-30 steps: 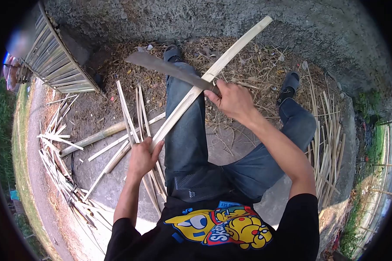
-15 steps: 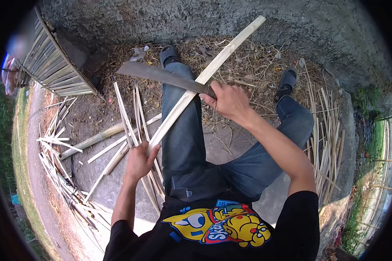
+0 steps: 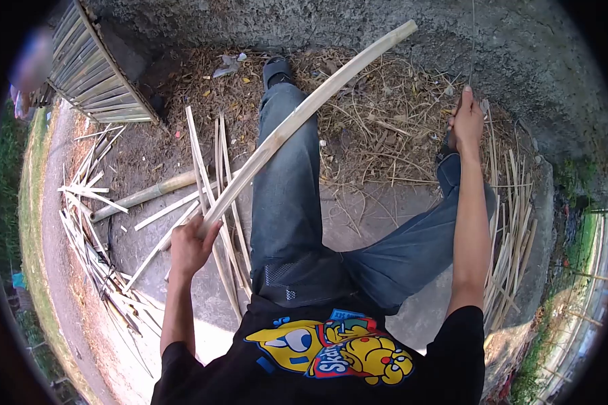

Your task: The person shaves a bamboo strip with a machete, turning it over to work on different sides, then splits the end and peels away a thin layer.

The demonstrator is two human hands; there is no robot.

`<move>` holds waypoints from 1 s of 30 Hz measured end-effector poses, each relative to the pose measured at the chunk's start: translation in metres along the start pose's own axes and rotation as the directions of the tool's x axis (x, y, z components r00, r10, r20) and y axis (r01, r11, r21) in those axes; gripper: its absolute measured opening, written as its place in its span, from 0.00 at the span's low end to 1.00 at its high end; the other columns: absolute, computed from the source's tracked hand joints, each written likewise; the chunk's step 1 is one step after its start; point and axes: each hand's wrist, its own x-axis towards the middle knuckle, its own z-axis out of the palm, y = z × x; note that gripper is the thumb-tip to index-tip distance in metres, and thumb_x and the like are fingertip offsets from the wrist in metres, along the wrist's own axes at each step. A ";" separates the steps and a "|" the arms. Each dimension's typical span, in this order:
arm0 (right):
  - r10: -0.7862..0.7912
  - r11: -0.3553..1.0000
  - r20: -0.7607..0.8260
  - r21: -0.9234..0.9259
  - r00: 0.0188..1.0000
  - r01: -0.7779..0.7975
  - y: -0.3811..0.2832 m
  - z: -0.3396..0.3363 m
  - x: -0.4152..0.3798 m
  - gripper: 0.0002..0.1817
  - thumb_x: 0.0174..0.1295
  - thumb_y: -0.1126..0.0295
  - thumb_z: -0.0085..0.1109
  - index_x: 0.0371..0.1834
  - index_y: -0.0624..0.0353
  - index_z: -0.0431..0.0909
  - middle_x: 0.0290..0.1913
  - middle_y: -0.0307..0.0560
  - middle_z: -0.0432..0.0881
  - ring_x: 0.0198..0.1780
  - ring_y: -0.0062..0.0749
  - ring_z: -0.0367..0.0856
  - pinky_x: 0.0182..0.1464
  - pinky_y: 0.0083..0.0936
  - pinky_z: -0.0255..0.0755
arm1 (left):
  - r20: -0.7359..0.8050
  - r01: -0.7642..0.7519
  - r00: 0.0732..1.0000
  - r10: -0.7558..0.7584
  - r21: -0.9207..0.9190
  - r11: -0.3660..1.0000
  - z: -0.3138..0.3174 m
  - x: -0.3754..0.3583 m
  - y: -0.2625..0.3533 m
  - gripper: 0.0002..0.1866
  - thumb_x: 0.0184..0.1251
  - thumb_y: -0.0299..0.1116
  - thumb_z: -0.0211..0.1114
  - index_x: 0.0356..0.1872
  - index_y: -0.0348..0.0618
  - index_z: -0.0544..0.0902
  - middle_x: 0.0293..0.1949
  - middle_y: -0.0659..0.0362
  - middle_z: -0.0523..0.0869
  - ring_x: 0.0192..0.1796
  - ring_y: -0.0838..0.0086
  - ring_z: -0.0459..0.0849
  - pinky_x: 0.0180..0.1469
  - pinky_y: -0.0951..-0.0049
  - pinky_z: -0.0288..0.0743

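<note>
My left hand (image 3: 194,246) is closed around the lower end of a long pale bamboo strip (image 3: 297,120). The strip slants up and to the right across my left thigh, and its far end reaches toward the wall, slightly curved. Out to the right, above my right knee, my right hand (image 3: 467,125) grips the handle of a machete (image 3: 473,47). Its blade points away from me and shows nearly edge-on as a thin dark line. Blade and strip are apart.
Split bamboo strips (image 3: 509,229) lie in a pile at the right, and more strips (image 3: 91,236) are heaped at the left. A round bamboo pole (image 3: 145,194) rests on the ground. Beyond my feet are shavings (image 3: 385,135) and a rough wall (image 3: 250,23). A slatted bamboo panel (image 3: 98,71) leans at upper left.
My right hand has swung the machete off the strip, away to the upper right. My left hand has shifted left and slightly down, still holding the strip.
</note>
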 end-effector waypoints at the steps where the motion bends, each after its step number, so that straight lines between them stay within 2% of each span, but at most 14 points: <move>1: -0.115 0.993 0.078 -0.004 0.990 0.116 -0.010 0.011 -0.020 0.32 0.76 0.41 0.46 0.31 0.63 0.77 0.19 0.44 0.76 0.21 0.30 0.77 0.29 0.35 0.72 | -0.025 -0.049 0.998 0.049 0.027 0.998 0.003 0.009 0.011 0.24 0.68 0.46 0.71 0.22 0.38 0.74 0.14 0.46 0.76 0.19 0.48 0.79 0.24 0.57 0.71; 3: -0.412 0.881 0.215 -0.157 0.886 0.447 -0.016 0.038 -0.058 0.30 0.75 0.42 0.49 0.30 0.61 0.77 0.18 0.45 0.75 0.19 0.38 0.76 0.26 0.35 0.68 | -0.033 -0.093 0.995 0.096 0.087 0.992 0.006 0.024 0.030 0.23 0.68 0.46 0.71 0.23 0.38 0.76 0.15 0.45 0.79 0.22 0.47 0.82 0.25 0.56 0.73; 5: -0.258 0.839 0.497 -0.310 0.828 0.447 -0.049 0.057 -0.109 0.30 0.74 0.41 0.49 0.33 0.60 0.77 0.21 0.53 0.81 0.24 0.50 0.83 0.29 0.43 0.74 | -0.049 -0.118 0.991 0.121 0.073 0.990 0.015 0.033 0.041 0.23 0.68 0.47 0.71 0.23 0.38 0.76 0.15 0.44 0.79 0.21 0.46 0.82 0.25 0.56 0.74; 7: -0.352 0.727 0.567 -0.335 0.745 0.599 -0.041 0.089 -0.148 0.30 0.73 0.39 0.47 0.40 0.60 0.75 0.23 0.58 0.83 0.29 0.60 0.86 0.33 0.53 0.79 | -0.019 -0.095 0.995 0.095 0.023 0.995 0.017 0.036 0.046 0.23 0.67 0.46 0.71 0.23 0.37 0.76 0.15 0.44 0.79 0.21 0.46 0.82 0.24 0.56 0.73; 10: -0.460 0.685 0.660 -0.162 0.594 0.711 -0.047 0.102 -0.192 0.28 0.72 0.39 0.49 0.41 0.58 0.73 0.22 0.59 0.82 0.28 0.61 0.85 0.29 0.52 0.78 | -0.040 -0.098 0.994 0.100 0.044 0.994 0.013 0.033 0.047 0.24 0.67 0.46 0.72 0.23 0.37 0.76 0.15 0.45 0.79 0.19 0.48 0.82 0.24 0.57 0.73; 11: -0.457 0.692 0.657 -0.160 0.599 0.704 -0.045 0.104 -0.190 0.28 0.72 0.39 0.49 0.41 0.58 0.73 0.22 0.59 0.82 0.28 0.61 0.85 0.29 0.52 0.78 | -0.047 -0.105 0.993 0.108 0.050 0.993 0.014 0.030 0.038 0.24 0.67 0.46 0.72 0.22 0.37 0.76 0.14 0.45 0.79 0.18 0.51 0.82 0.24 0.57 0.73; 13: -0.592 0.483 0.607 -0.259 0.530 0.836 -0.039 0.108 -0.169 0.29 0.72 0.37 0.48 0.41 0.56 0.74 0.22 0.58 0.81 0.28 0.60 0.85 0.28 0.53 0.78 | -0.027 -0.073 0.997 0.074 0.050 0.996 0.012 0.021 0.034 0.24 0.67 0.45 0.72 0.22 0.36 0.76 0.14 0.45 0.79 0.18 0.52 0.82 0.24 0.58 0.73; 16: -0.370 0.696 0.470 -0.432 0.802 0.574 -0.039 0.090 -0.095 0.32 0.74 0.36 0.40 0.43 0.58 0.76 0.22 0.58 0.82 0.29 0.57 0.87 0.29 0.51 0.79 | -0.017 -0.012 1.000 0.013 0.053 0.999 0.003 0.004 0.022 0.23 0.67 0.44 0.73 0.23 0.35 0.76 0.15 0.46 0.79 0.17 0.54 0.82 0.24 0.60 0.73; 18: -0.229 0.819 0.430 -0.401 0.874 0.411 -0.038 0.072 -0.053 0.29 0.77 0.42 0.44 0.41 0.60 0.78 0.19 0.54 0.81 0.25 0.55 0.84 0.28 0.49 0.76 | -0.048 -0.040 0.998 0.040 -0.011 0.999 0.003 -0.011 0.015 0.25 0.67 0.41 0.73 0.18 0.36 0.72 0.12 0.49 0.72 0.13 0.65 0.68 0.21 0.62 0.64; 20: -0.301 0.790 0.447 -0.377 0.842 0.483 -0.040 0.065 -0.058 0.28 0.76 0.43 0.45 0.38 0.59 0.78 0.18 0.52 0.80 0.23 0.53 0.82 0.26 0.48 0.74 | -0.061 -0.017 0.998 0.014 -0.041 0.999 0.010 -0.002 0.019 0.26 0.67 0.42 0.73 0.18 0.36 0.72 0.11 0.49 0.72 0.13 0.64 0.69 0.21 0.62 0.64; 24: -0.457 0.622 0.641 -0.265 0.617 0.736 -0.039 0.089 -0.151 0.30 0.72 0.37 0.47 0.38 0.57 0.74 0.20 0.55 0.81 0.27 0.56 0.86 0.27 0.49 0.77 | 0.006 -0.112 0.994 0.112 -0.064 0.992 0.025 0.016 0.031 0.26 0.68 0.43 0.72 0.18 0.35 0.72 0.11 0.49 0.72 0.13 0.65 0.69 0.20 0.62 0.64; 26: -0.506 0.584 0.612 -0.274 0.607 0.764 -0.033 0.091 -0.152 0.29 0.72 0.38 0.49 0.40 0.57 0.75 0.22 0.55 0.81 0.28 0.57 0.85 0.29 0.50 0.77 | 0.085 -0.090 0.992 0.095 -0.063 0.994 0.020 0.019 0.026 0.25 0.67 0.46 0.72 0.21 0.36 0.76 0.14 0.46 0.78 0.17 0.54 0.80 0.24 0.57 0.71; 28: -0.515 0.603 0.628 -0.218 0.583 0.767 -0.028 0.092 -0.141 0.28 0.70 0.38 0.51 0.39 0.56 0.75 0.23 0.55 0.81 0.28 0.56 0.85 0.30 0.51 0.77 | 0.137 -0.070 0.988 0.073 -0.021 0.997 0.010 0.014 0.022 0.24 0.68 0.45 0.71 0.21 0.36 0.76 0.14 0.46 0.78 0.16 0.55 0.80 0.24 0.58 0.71; 30: -0.617 0.502 0.581 -0.229 0.531 0.834 -0.025 0.098 -0.128 0.30 0.70 0.35 0.48 0.37 0.56 0.73 0.23 0.57 0.82 0.27 0.56 0.86 0.27 0.51 0.79 | 0.140 -0.028 0.990 0.035 -0.049 0.998 0.007 0.013 0.041 0.24 0.68 0.45 0.71 0.21 0.35 0.76 0.14 0.46 0.78 0.16 0.55 0.80 0.23 0.60 0.71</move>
